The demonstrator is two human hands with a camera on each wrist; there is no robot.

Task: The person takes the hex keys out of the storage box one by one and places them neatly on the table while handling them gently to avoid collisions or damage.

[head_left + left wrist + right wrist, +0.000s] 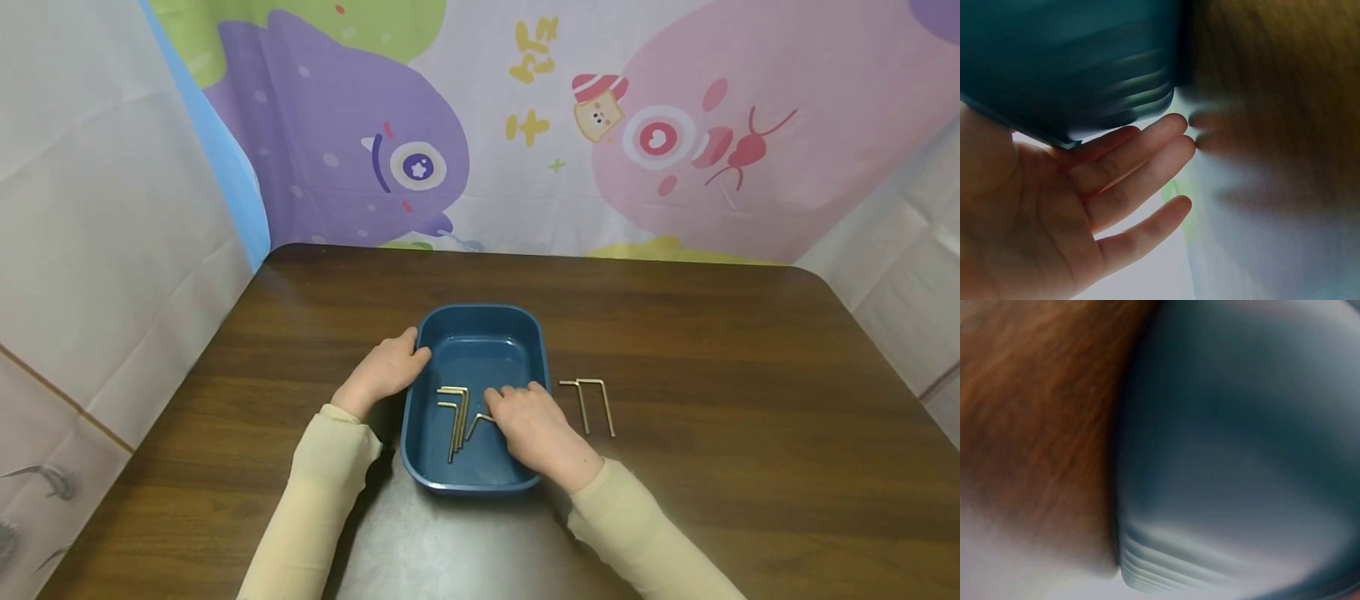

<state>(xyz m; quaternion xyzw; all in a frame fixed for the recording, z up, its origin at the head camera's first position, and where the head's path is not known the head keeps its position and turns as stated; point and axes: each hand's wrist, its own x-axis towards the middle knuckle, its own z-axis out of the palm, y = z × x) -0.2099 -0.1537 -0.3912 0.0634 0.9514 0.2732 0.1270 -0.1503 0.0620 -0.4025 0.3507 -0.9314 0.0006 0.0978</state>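
Observation:
A blue rectangular tray (pixel 486 476) stands on the table. My left hand (pixel 386 367) holds its left rim, thumb over the edge. In the left wrist view the fingers (pixel 1141 181) spread along and below the tray's outer wall. Over the tray's right side, my right hand (pixel 536 425) pinches one end of a brass-coloured L-shaped hex key (pixel 472 427), its other arm pointing down toward the tray floor. Several similar hex keys (pixel 453 417) lie side by side in the tray's left half. The right wrist view shows only the tray's outer wall (pixel 1229 487), the hand hidden.
Two more L-shaped hex keys (pixel 609 408) lie on the brown wooden table (pixel 712 358), right of the tray. A cloth with cartoon figures (pixel 525 208) hangs behind the table's far edge. Pale coverings (pixel 112 208) stand at both sides.

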